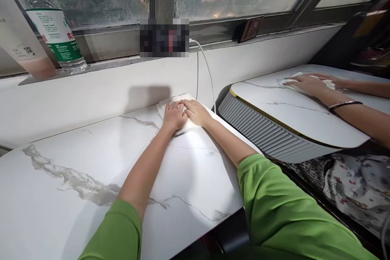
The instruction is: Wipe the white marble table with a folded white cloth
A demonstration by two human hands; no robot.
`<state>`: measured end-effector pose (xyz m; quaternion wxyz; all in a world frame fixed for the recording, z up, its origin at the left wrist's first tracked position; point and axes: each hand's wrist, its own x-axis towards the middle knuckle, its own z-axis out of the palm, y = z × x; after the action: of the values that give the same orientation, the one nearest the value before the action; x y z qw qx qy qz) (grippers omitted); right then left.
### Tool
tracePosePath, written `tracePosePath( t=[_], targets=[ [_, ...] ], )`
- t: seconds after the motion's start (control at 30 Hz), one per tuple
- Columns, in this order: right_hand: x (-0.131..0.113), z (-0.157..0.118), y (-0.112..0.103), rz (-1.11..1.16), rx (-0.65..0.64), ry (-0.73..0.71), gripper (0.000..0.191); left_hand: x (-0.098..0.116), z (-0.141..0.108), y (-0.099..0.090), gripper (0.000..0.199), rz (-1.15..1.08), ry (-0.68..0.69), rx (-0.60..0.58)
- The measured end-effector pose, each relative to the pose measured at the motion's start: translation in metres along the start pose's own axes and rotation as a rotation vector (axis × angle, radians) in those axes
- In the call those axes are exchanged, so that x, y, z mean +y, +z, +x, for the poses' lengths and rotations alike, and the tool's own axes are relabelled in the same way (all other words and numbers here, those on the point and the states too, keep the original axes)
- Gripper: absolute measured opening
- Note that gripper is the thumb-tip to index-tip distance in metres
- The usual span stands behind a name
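Observation:
Near the wall, my left hand [176,117] presses down on a white wiping cloth [163,107], its fingers bent and close together. My right hand [198,113] bears on the same cloth from the right, its fingertips meeting the left hand's. Most of the cloth is hidden under both hands; its edges show at the back left and at the right. The cloth lies on a white marble-patterned table [100,162], close to its far right corner.
A water bottle [55,28] and a cup with pinkish contents [24,40] stand on the window sill. A blurred-out object on the sill joins a white cable [210,73]. On a second table [274,97] to the right, another person's hands [310,83] rest on white cloth.

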<state>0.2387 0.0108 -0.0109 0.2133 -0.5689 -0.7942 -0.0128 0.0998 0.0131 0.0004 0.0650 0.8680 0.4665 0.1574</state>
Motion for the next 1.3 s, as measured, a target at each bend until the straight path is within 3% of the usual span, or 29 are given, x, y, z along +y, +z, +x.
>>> tracePosePath(
  t=[0.17,0.37,0.63,0.77,0.87,1.0,1.13,1.3],
  targets=[
    [-0.023,-0.033,-0.006,-0.034,0.001,0.030,0.053,0.008,-0.030,-0.005,0.045,0.026,0.053,-0.021],
    [-0.069,-0.092,-0.020,-0.104,0.070,0.119,0.051,0.024,-0.082,-0.015,0.046,0.007,0.191,-0.032],
    [-0.146,-0.188,-0.045,-0.121,0.063,0.074,0.055,0.053,-0.193,-0.034,0.049,0.032,0.296,-0.032],
    [-0.168,-0.210,-0.055,-0.099,-0.029,-0.010,0.053,0.057,-0.232,-0.046,0.049,0.063,0.290,-0.052],
    [-0.166,-0.202,-0.056,-0.061,-0.089,-0.040,0.052,0.053,-0.232,-0.051,0.048,0.059,0.261,-0.068],
    [-0.147,-0.163,-0.043,0.046,-0.076,-0.110,0.053,0.037,-0.206,-0.048,0.046,0.083,0.158,-0.068],
    [-0.123,-0.101,-0.020,0.120,-0.016,-0.160,0.053,0.005,-0.159,-0.041,0.048,0.081,0.041,-0.049],
    [-0.106,-0.014,0.009,0.124,0.027,-0.127,0.045,-0.055,-0.087,-0.041,0.048,0.034,0.010,-0.041]
  ],
)
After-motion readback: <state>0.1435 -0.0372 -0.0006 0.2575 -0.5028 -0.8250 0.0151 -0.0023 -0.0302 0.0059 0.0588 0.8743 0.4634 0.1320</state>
